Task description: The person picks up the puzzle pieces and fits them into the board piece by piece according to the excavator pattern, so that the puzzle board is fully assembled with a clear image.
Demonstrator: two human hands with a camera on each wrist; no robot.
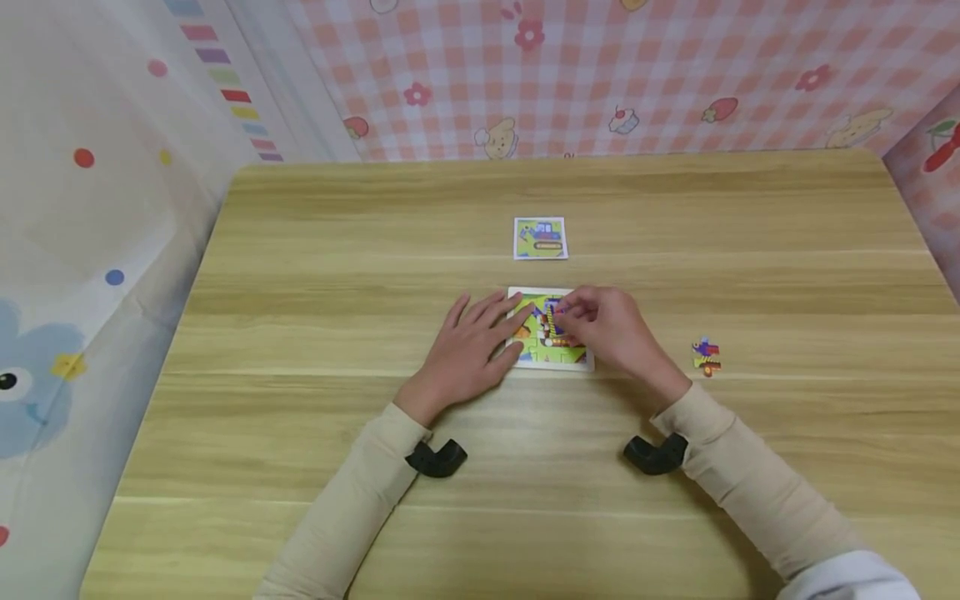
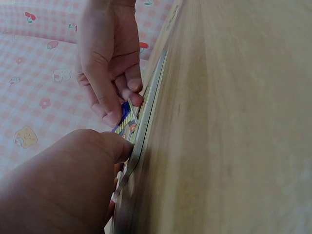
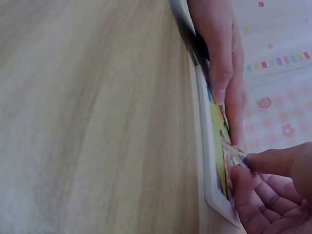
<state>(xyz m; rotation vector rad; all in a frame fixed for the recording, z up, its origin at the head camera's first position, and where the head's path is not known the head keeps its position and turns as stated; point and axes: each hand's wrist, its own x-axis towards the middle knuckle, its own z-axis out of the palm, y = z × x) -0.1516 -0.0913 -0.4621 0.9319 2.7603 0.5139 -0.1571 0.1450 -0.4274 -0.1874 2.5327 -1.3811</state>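
A small white-framed jigsaw puzzle (image 1: 552,365) with a yellow-green picture lies flat on the table. My left hand (image 1: 467,354) rests across its left side, fingers fairly straight and spread over the frame and picture. Over the puzzle's upper right part, my right hand (image 1: 611,323) pinches a puzzle piece (image 2: 126,116) between thumb and fingers. Blue with yellow-and-black stripes, the piece is tilted up from the board in the left wrist view. The right wrist view shows the same pinched piece (image 3: 238,155) close to the picture surface; its lower edge is partly hidden.
Beyond the puzzle lies a square picture card (image 1: 540,239) of a blue digger. One or more loose puzzle pieces (image 1: 706,357) lie right of my right hand. The wooden table (image 1: 337,250) meets a pink checked cloth (image 1: 450,50) at its far edge.
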